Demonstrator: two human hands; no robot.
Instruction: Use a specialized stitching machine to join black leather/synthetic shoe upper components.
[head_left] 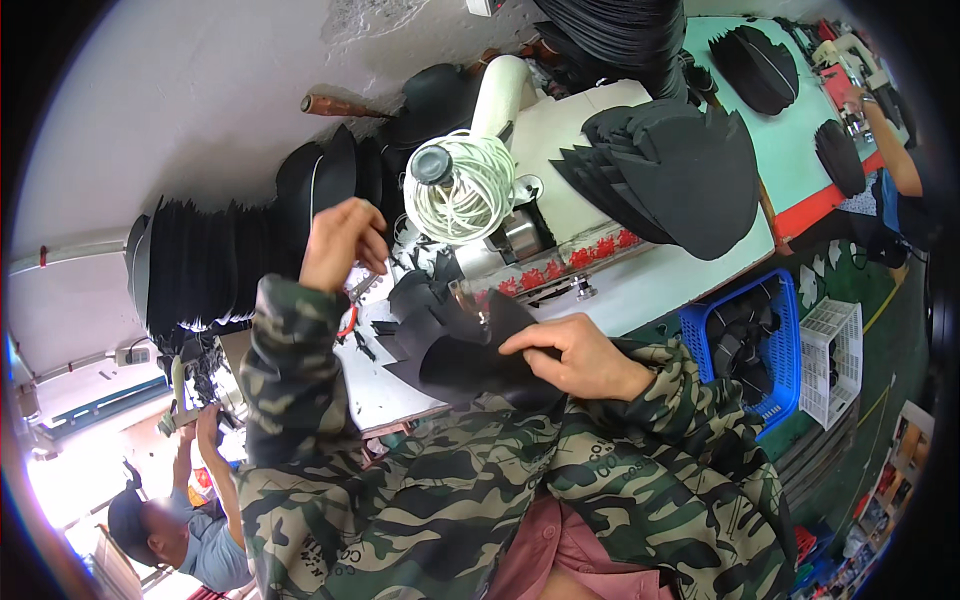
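Observation:
My right hand (578, 355) pinches the edge of a black flat shoe-upper-like piece (465, 368) in front of the sewing machine (610, 235). Overlapping black pieces (418, 312) lie just left of it, under the machine's needle area. My left hand (345, 243) is raised over the left end of the table, fingers loosely bent and apart, with nothing visible in them. Close below that hand lie small snips with a red handle (349, 322). A coil of white cord (462, 190) sits on the machine, around a dark knob (432, 165).
Stacked black pieces (665, 175) lie on the machine's right side; more bundles (215, 260) stand against the wall at left. A blue basket (790, 345) and white crate (832, 350) are on the floor at right. Co-workers (205, 545) work at lower left and far right.

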